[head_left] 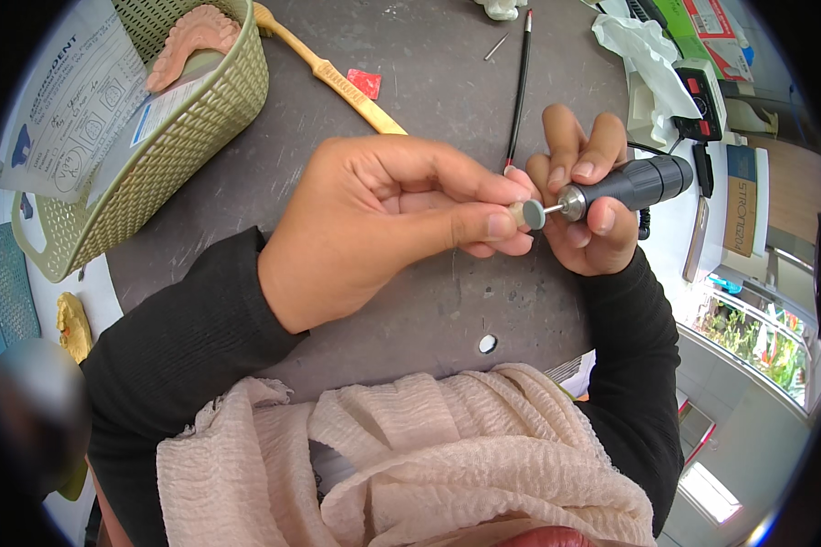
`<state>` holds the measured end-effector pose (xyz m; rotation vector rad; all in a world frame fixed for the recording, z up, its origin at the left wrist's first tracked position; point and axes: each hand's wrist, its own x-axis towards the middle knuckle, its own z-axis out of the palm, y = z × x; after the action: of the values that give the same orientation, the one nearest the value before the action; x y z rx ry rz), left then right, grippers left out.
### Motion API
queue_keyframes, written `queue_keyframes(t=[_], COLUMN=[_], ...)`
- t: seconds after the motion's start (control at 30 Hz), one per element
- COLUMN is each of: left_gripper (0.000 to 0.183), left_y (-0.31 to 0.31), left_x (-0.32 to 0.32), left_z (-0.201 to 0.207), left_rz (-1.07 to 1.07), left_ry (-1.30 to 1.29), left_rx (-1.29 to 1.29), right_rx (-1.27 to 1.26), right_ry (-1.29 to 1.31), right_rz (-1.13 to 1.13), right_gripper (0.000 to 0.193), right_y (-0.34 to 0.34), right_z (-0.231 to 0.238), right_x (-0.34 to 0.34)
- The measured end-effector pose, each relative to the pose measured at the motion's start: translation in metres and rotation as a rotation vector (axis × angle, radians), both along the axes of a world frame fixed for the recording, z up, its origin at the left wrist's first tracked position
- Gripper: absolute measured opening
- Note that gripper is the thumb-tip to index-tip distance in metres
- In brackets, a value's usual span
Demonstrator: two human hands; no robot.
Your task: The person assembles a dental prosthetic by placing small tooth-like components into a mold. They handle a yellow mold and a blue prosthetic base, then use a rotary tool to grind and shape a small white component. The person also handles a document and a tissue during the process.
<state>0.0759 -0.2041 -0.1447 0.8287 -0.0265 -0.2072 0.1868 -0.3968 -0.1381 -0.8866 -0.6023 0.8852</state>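
My right hand grips a dark rotary handpiece, fingers wrapped round its metal nose. From that nose a thin shank carries a round grey grinding disc, turned toward my left hand. Between thumb and fingertips, my left hand pinches a small cream-coloured piece, possibly a dental crown; the fingers mostly cover it. The disc sits right against or just in front of this piece; I cannot tell whether they touch. My two hands meet above the dark work table.
A green woven basket at the left holds a pink dental model and a paper slip. Beyond my hands lie a wooden-handled tool, a red square and a thin black brush. At the right stands a black control box.
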Motion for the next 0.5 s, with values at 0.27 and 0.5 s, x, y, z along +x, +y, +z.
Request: queue_keyframes(t=[0.27,0.5], left_gripper=[0.015,0.016], left_y=[0.0007,0.0014], left_x=[0.0014,0.0016], left_z=[0.0023,0.0023], left_rz=[-0.016,-0.021], left_ry=[0.032,0.033], left_rx=[0.01,0.029], right_rx=[0.043,0.083], right_ry=[0.0,-0.018], right_rz=[-0.017,-0.011], right_gripper=[0.025,0.026], right_y=[0.0006,0.0014], right_z=[-0.0026,-0.0063], right_x=[-0.0022,-0.0023])
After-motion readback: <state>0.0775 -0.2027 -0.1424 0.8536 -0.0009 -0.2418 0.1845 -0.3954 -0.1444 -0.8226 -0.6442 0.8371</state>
